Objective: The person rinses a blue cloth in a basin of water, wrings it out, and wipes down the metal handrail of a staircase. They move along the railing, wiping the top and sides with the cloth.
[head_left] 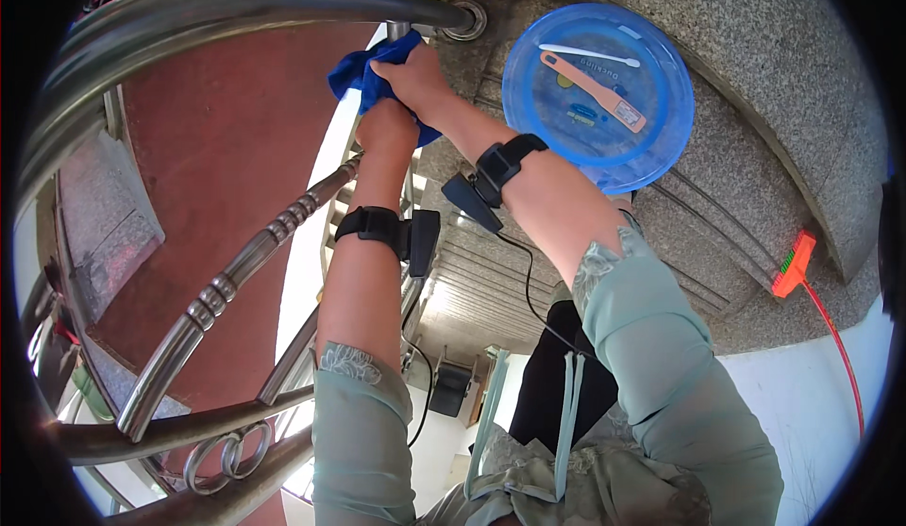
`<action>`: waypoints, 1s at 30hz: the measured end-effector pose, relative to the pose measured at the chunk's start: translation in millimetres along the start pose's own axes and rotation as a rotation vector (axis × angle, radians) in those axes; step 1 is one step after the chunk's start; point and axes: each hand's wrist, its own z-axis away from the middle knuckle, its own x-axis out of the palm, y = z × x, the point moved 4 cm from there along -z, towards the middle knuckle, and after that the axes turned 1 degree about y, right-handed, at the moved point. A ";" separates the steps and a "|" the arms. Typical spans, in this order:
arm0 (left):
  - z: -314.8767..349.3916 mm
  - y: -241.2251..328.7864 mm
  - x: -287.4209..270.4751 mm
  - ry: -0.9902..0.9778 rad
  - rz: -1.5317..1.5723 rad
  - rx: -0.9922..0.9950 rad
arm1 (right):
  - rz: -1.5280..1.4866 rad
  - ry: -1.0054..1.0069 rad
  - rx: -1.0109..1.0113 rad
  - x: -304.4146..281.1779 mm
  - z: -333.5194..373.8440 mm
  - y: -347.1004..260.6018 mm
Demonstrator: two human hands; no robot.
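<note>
- A pale green shirt with rolled, lace-patterned cuffs and hanging cords fills the foreground of the head view, the part nearest the lens as I watch remotely.
- Ahead, I see the left hand curled tightly around a blue cloth, knuckles bent, its fingertips hidden from me.
- Just beyond it, the right hand grips the same cloth, its thumb side toward the left; the two hands sit close together.
- The bunched cloth is at a short metal post beneath the end of a curved steel handrail; whether it wraps fully around the post I cannot tell.
- Each forearm carries a black strap with a black module attached; a dark cable trails from each.
- To the right of the hands, a round, translucent blue basin rests on the stone steps, holding a flat peach-coloured tool and a slim white stick.
- Farther right, I spot an orange brush head with green bristles and a long red handle.
- At left, a ribbed steel baluster slants below the handrail, with reddish floor behind it.
</note>
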 end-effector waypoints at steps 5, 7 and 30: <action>-1.1 5.0 -4.7 -0.037 0.013 0.031 | -0.005 0.125 0.150 0.1 -11.8 -6.6; -1.5 3.9 -7.9 -0.004 -0.005 0.017 | -0.129 0.057 0.135 -0.8 -12.1 -5.1; 122.4 45.9 -24.0 0.166 0.415 0.340 | -0.527 -0.048 0.531 -93.7 85.4 -45.6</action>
